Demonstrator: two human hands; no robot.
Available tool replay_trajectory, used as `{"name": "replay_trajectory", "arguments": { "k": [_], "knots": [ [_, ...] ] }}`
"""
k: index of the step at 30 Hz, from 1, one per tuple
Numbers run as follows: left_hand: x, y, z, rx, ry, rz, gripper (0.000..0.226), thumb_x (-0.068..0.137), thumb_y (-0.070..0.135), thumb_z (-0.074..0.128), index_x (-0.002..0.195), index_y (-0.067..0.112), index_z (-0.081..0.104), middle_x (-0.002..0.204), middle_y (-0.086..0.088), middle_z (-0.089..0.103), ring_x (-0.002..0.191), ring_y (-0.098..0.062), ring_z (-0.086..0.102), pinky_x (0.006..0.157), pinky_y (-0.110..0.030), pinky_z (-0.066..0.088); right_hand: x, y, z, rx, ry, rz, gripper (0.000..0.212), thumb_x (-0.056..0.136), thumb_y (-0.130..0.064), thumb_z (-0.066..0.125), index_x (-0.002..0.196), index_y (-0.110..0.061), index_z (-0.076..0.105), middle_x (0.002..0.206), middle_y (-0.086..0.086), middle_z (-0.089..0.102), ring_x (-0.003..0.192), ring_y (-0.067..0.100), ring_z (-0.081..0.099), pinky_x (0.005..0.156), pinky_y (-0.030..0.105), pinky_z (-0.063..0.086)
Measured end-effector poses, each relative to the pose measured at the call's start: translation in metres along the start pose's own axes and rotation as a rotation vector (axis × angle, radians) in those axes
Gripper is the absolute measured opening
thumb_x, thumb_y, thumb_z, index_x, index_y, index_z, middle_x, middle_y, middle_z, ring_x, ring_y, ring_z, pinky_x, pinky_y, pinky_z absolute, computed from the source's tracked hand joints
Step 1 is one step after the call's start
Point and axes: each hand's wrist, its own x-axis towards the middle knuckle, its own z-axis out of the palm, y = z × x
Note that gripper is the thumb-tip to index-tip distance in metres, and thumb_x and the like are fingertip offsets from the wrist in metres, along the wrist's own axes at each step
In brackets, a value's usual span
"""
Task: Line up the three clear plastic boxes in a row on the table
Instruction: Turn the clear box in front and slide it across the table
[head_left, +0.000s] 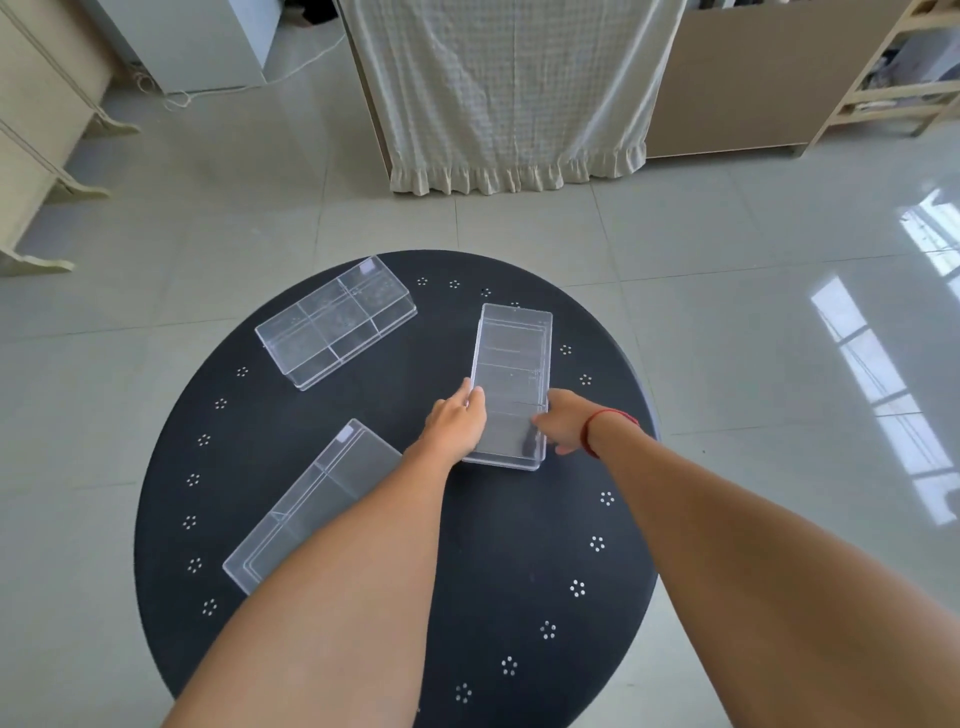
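My forearms reach over the round black table (519, 571) and my left hand (454, 423) and right hand (563, 423) grip the clear box (511, 364) at its centre between them, while the near-left box (311, 504) and far-left divided box (335, 322) lie askew, unaligned.

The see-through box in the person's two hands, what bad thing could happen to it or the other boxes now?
1. The held box is gripped only at its near end by the left hand and right hand, so its smooth sides might slip.
2. The left forearm crosses over the near-left box and could nudge it toward the round table's edge.
3. The far-left box lies at a different angle, so the row may end up crooked.
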Motion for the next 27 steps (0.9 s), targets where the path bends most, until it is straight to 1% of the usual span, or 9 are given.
{"name": "replay_trajectory", "arguments": {
  "k": [2, 5, 9, 12, 14, 17, 20, 24, 27],
  "knots": [
    [0.0, -0.001, -0.01, -0.058, 0.012, 0.017, 0.055, 0.098, 0.046, 0.02, 0.152, 0.045, 0.015, 0.159, 0.0, 0.028, 0.145, -0.027, 0.026, 0.117, -0.046, 0.018, 0.0, -0.006, 0.005, 0.052, -0.037, 0.007, 0.038, 0.097, -0.015, 0.043, 0.134, -0.01, 0.05, 0.129, 0.011, 0.06, 0.116, 0.03, 0.062, 0.094, 0.038, 0.055],
    [0.003, -0.003, -0.025, -0.017, 0.024, 0.055, 0.055, 0.098, 0.051, 0.024, 0.151, 0.049, 0.01, 0.16, 0.0, 0.026, 0.146, -0.029, 0.027, 0.117, -0.048, 0.019, 0.0, -0.014, 0.016, 0.121, -0.058, -0.008, 0.038, 0.1, -0.02, 0.043, 0.136, -0.009, 0.05, 0.125, 0.01, 0.06, 0.12, 0.029, 0.06, 0.095, 0.037, 0.054],
    [0.004, 0.0, -0.034, 0.204, 0.088, 0.135, 0.067, 0.099, 0.053, 0.029, 0.156, 0.028, 0.003, 0.156, -0.015, 0.026, 0.142, -0.034, 0.032, 0.111, -0.052, 0.03, -0.001, -0.024, 0.022, 0.078, -0.034, 0.0, 0.04, 0.097, -0.028, 0.046, 0.127, -0.005, 0.055, 0.112, 0.012, 0.062, 0.11, 0.032, 0.065, 0.097, 0.043, 0.054],
    [0.0, 0.013, -0.037, 0.348, 0.176, 0.237, 0.079, 0.098, 0.053, 0.038, 0.156, 0.012, 0.003, 0.154, -0.016, 0.027, 0.141, -0.033, 0.031, 0.108, -0.047, 0.032, -0.002, -0.028, 0.022, 0.04, 0.015, -0.004, 0.023, 0.097, -0.021, 0.045, 0.109, -0.005, 0.056, 0.102, 0.012, 0.059, 0.097, 0.032, 0.062, 0.098, 0.046, 0.053],
    [0.0, 0.018, -0.037, 0.413, 0.194, 0.297, 0.086, 0.095, 0.052, 0.046, 0.155, 0.008, 0.003, 0.154, -0.015, 0.026, 0.14, -0.032, 0.029, 0.109, -0.045, 0.032, 0.002, -0.025, 0.017, 0.097, 0.102, 0.012, 0.029, 0.096, -0.014, 0.042, 0.113, 0.001, 0.059, 0.1, 0.012, 0.057, 0.099, 0.034, 0.061, 0.099, 0.046, 0.052],
    [0.003, 0.02, -0.035, 0.51, 0.213, 0.346, 0.091, 0.088, 0.048, 0.063, 0.153, 0.007, 0.015, 0.149, -0.014, 0.03, 0.136, -0.031, 0.032, 0.109, -0.043, 0.032, 0.004, -0.021, 0.002, 0.308, 0.328, 0.057, 0.036, 0.095, -0.009, 0.04, 0.122, 0.004, 0.059, 0.113, 0.021, 0.063, 0.105, 0.037, 0.06, 0.1, 0.041, 0.05],
    [0.007, 0.019, -0.031, 0.499, 0.261, 0.407, 0.081, 0.079, 0.042, 0.075, 0.146, 0.016, 0.037, 0.137, -0.009, 0.04, 0.127, -0.027, 0.037, 0.106, -0.039, 0.035, -0.001, -0.021, -0.014, 0.59, 0.568, 0.093, 0.043, 0.102, -0.025, 0.035, 0.129, 0.003, 0.053, 0.133, 0.022, 0.057, 0.122, 0.037, 0.055, 0.098, 0.037, 0.042],
    [0.003, 0.015, -0.013, 0.479, 0.432, 0.496, 0.072, 0.073, 0.027, 0.083, 0.137, 0.028, 0.049, 0.123, -0.003, 0.043, 0.117, -0.024, 0.04, 0.111, -0.046, 0.03, 0.0, -0.02, -0.016, 0.883, 0.663, 0.137, 0.067, 0.095, -0.054, 0.043, 0.142, -0.005, 0.042, 0.144, 0.016, 0.048, 0.13, 0.033, 0.049, 0.105, 0.039, 0.038],
    [0.0, 0.006, 0.001, 0.393, 0.417, 0.559, 0.071, 0.073, 0.018, 0.083, 0.136, 0.027, 0.05, 0.136, -0.006, 0.039, 0.13, -0.027, 0.034, 0.112, -0.05, 0.031, 0.002, -0.016, -0.015, 0.932, 0.682, 0.163, 0.079, 0.086, -0.053, 0.06, 0.147, -0.011, 0.032, 0.147, 0.014, 0.043, 0.13, 0.033, 0.05, 0.106, 0.041, 0.041]
  ]
}}
